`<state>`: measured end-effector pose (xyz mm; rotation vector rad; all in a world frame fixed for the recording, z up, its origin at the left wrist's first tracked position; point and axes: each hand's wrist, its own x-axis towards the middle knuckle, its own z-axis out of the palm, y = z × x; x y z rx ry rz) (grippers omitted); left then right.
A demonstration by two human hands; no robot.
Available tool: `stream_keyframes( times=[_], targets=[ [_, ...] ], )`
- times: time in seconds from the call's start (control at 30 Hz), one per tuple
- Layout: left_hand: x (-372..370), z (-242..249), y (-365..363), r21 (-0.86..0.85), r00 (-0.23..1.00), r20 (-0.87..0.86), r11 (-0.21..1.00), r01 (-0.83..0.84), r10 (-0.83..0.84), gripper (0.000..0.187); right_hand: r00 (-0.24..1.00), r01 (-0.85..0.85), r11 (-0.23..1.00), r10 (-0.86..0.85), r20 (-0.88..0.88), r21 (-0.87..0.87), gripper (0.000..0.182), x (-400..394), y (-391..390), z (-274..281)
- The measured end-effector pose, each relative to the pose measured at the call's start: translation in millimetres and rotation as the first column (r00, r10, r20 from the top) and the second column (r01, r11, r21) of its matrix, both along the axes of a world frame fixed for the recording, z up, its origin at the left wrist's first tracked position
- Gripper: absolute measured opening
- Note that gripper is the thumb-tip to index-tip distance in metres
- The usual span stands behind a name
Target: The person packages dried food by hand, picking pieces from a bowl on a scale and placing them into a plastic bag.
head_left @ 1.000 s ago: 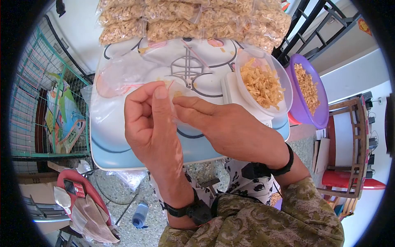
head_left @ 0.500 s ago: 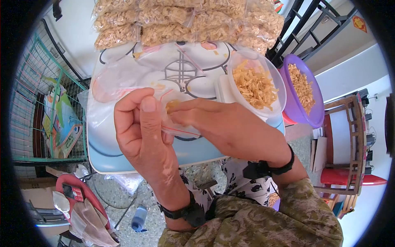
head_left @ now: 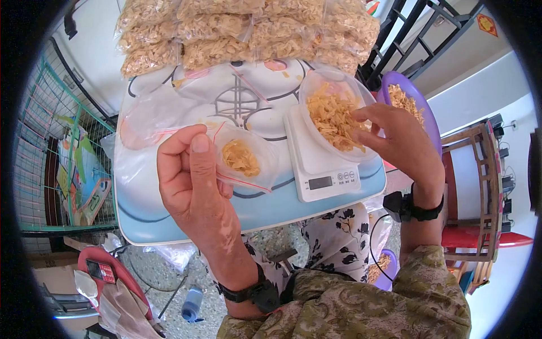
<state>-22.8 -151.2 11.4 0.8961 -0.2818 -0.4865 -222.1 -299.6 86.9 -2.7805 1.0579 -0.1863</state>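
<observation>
1. The table is small, with a light blue top and a printed cartoon drawing in dark lines. It carries almost everything in view.
2. Along the far edge of the table lies a row of filled clear bags, packed with golden fried snack pieces and touching each other.
3. Near the far left corner lie empty zip bags with a red seal line, flat on the table.
4. Near the front right corner stands a white kitchen scale, its display facing the person. On the scale sits a clear bowl full of the same snack.
5. The left hand is closed on the rim of a small zip bag, thumb against fingers, and holds it up above the middle of the table. The bag mouth is open and a small amount of snack lies inside.
6. The right hand is at the right rim of the clear bowl, fingers bent and narrow over the snack; I cannot tell whether it grips any pieces.
7. Beyond the right edge of the table is a purple bowl with more snack.
8. The room: a green wire rack stands at the left, a dark metal railing at the far right and a wooden chair at the right. The floor is speckled stone, with a plastic bottle lying on it.
</observation>
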Motion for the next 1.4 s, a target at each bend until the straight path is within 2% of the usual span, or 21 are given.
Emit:
stream_keyframes(
  times=[0.2, 0.37, 0.47, 0.53, 0.63, 0.73, 0.87, 0.93, 1.0, 1.13, 1.2, 1.23, 1.3, 1.4],
  targets=[
    [-3.9, -2.8, -5.7, 0.029, 1.0, 0.003, 1.0, 0.01, -0.01, 0.014, 0.986, -0.073, 0.994, 0.06, -0.153, -0.085, 0.037, 6.9, -4.6, -10.4],
    [-6.3, -1.0, -7.8, 0.072, 1.0, -0.016, 0.997, -0.004, 0.005, 0.014, 0.985, -0.111, 0.99, 0.098, -0.142, -0.09, 0.036, 15.7, -8.4, -23.3],
    [-5.8, -1.7, -6.9, -0.009, 0.997, -0.004, 0.997, 0.071, -0.071, 0.014, 0.986, -0.11, 0.99, 0.097, -0.136, -0.092, 0.032, 17.1, -15.4, -28.8],
    [-6.8, -0.6, -9.9, 0.051, 1.0, -0.007, 0.999, 0.011, -0.01, 0.014, 0.987, -0.101, 0.992, 0.09, -0.137, -0.077, 0.03, 16.4, -20.4, -32.2],
    [-4.0, -4.0, -6.6, -0.013, 0.998, 0.008, 0.998, 0.06, -0.06, 0.014, 0.991, -0.126, 0.988, 0.121, -0.054, -0.092, 0.025, 12.6, -24.8, -34.1],
    [-5.3, -0.9, -9.1, 0.035, 1.0, 0.001, 0.999, 0.012, -0.012, 0.013, 0.995, -0.092, 0.994, 0.094, 0.022, -0.067, 0.022, 12.8, -23.2, -22.6],
    [-3.7, -3.9, -6.9, -0.014, 0.999, 0.018, 0.999, 0.048, -0.047, 0.013, 0.99, 0.023, 0.999, -0.016, 0.14, -0.049, 0.018, 8.6, -25.4, -12.2],
    [-3.8, -3.0, -8.2, 0.033, 1.0, -0.014, 0.999, 0.022, -0.021, 0.013, 0.984, 0.062, 0.997, -0.053, 0.168, -0.049, 0.017, 8.8, -25.8, -10.5],
    [-3.4, -3.0, -6.9, 0.038, 1.0, -0.004, 0.999, 0.022, -0.022, 0.013, 0.968, 0.057, 0.997, -0.042, 0.249, -0.055, 0.02, 10.5, -24.6, -9.9],
    [-3.8, -1.4, -8.1, 0.051, 1.0, 0.002, 0.999, 0.001, -0.001, 0.013, 0.955, 0.06, 0.998, -0.05, 0.292, -0.026, 0.025, 12.2, -24.5, -17.9],
    [-2.5, -3.4, -6.5, 0.048, 1.0, -0.002, 0.999, 0.012, -0.012, 0.013, 0.96, 0.074, 0.996, -0.083, 0.268, 0.045, 0.034, 13.4, -20.6, -14.9],
    [-2.1, -4.1, -6.1, 0.042, 1.0, -0.006, 0.999, 0.024, -0.024, 0.013, 0.96, 0.074, 0.996, -0.083, 0.268, 0.047, 0.034, 12.4, -20.5, -15.8],
    [-3.0, -3.3, -8.0, 0.04, 1.0, -0.006, 0.999, 0.014, -0.014, 0.013, 0.972, 0.052, 0.998, -0.06, 0.225, 0.042, 0.047, 9.8, -20.8, -17.2],
    [-3.5, -0.9, -9.3, 0.046, 1.0, -0.012, 0.999, 0.004, -0.003, 0.013, 0.987, 0.04, 0.999, -0.045, 0.156, 0.032, 0.051, 10.8, -15.5, -11.0]
  ],
)
